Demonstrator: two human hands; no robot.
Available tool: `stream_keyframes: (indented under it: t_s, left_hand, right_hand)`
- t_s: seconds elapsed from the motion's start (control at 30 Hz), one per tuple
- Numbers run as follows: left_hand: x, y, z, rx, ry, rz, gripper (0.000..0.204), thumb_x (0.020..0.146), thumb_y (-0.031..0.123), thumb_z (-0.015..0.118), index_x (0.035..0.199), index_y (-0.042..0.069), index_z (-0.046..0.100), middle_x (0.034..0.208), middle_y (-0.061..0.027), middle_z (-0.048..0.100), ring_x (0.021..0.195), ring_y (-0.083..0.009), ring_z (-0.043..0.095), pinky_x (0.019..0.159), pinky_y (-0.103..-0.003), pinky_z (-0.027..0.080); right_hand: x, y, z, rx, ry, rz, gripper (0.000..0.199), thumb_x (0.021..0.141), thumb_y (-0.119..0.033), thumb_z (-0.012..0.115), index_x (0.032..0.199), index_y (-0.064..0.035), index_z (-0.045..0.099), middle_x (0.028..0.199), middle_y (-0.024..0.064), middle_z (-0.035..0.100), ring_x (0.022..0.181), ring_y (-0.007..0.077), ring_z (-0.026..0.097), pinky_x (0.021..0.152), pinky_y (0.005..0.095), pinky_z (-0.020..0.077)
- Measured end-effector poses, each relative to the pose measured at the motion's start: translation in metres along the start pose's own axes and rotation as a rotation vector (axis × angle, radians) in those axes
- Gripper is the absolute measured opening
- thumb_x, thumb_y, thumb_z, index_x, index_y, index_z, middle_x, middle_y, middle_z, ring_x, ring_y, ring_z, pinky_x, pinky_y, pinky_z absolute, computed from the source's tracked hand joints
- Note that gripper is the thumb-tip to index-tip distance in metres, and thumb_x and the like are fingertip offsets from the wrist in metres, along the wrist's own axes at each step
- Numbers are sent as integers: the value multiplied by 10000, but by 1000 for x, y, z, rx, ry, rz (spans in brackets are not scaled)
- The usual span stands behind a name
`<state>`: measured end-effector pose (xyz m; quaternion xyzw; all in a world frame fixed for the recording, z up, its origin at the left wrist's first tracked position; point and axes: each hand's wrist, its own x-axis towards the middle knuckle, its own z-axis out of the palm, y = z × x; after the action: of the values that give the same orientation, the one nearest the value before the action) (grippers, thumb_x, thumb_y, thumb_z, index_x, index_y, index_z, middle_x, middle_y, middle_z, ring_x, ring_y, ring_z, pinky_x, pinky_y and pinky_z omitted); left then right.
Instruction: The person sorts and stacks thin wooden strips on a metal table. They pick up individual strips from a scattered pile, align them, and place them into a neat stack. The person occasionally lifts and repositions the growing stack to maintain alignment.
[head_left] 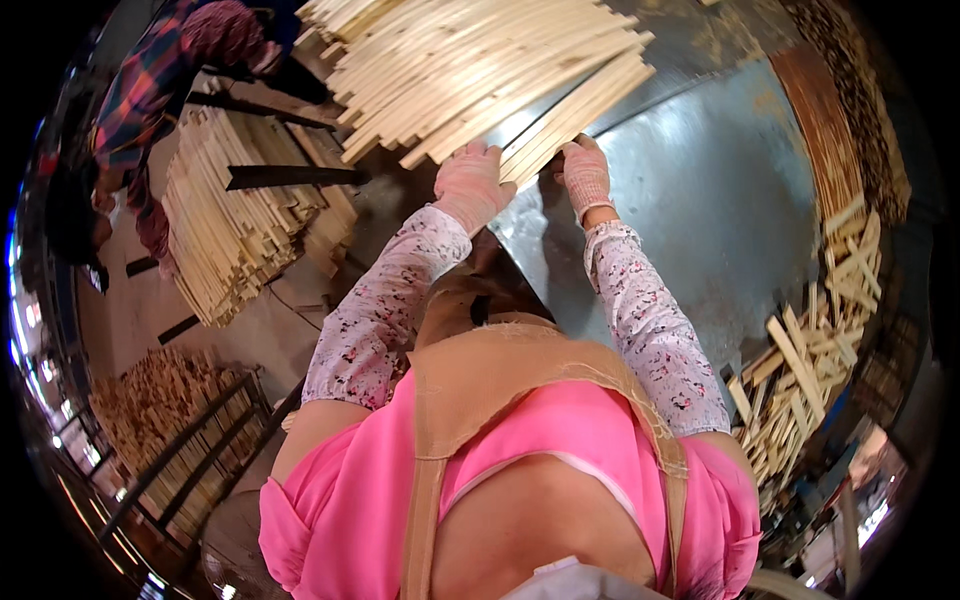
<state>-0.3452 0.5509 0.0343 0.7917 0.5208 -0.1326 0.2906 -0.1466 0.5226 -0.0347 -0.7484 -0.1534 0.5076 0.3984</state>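
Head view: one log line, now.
wooden strips: on metal table; left hand: gloved, at near ends; right hand: gloved, at right edge

Room rightward over metal tabletop [710, 220]; wooden strips [480, 80] block ahead, offcuts [797, 368] far right.

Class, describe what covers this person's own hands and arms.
The left hand and right hand wear pale pink gloves. Whitish sleeve covers scattered with small pink and dark flowers wrap the arms, below a bright pink top.

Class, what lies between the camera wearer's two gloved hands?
In the head view, the near ends of wooden strips lie between the left hand and right hand.
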Motion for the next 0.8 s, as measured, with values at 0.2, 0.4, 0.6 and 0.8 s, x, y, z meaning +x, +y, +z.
stream_keyframes:
  t_s: [0.2, 0.4, 0.6, 0.8]
  left_hand:
    - [-2, -20, 3, 97, 267, 241, 652, 934, 419, 730, 1470, 84, 572, 1434, -137, 596, 1374, -328, 565, 1170, -443, 453]
    - [25, -114, -19, -580, 956, -253, 677, 946, 310, 781, 1505, 8, 548, 1503, -249, 605, 1410, -389, 569, 1197, -470, 438]
    - [119, -287, -49, -969, 784, -374, 800, 1041, 528, 660, 1571, -44, 480, 1621, -220, 515, 1472, -323, 515, 1214, -426, 408]
    - [140, -270, -66, -1023, 676, -237, 503, 1074, 459, 599, 1257, 2, 704, 1056, -49, 701, 926, -221, 658, 787, -380, 555]
  right_hand:
    - [57, 39, 26, -212, 34, -284, 190, 1011, -187, 640, 1155, -63, 628, 887, 108, 659, 654, 217, 654, 562, 335, 540]
    - [-3, -1, 16, 156, -177, 98, 305, 1042, -177, 647, 1217, -150, 399, 871, 105, 576, 612, 171, 598, 431, 281, 418]
    - [-36, -23, 59, 238, -229, 121, 522, 1005, -165, 724, 1331, -166, 316, 898, 114, 605, 580, 172, 593, 453, 311, 483]
    - [-24, -11, 61, 398, -244, 103, 569, 1002, -290, 752, 1358, -105, 348, 981, 119, 675, 618, 188, 648, 514, 328, 567]
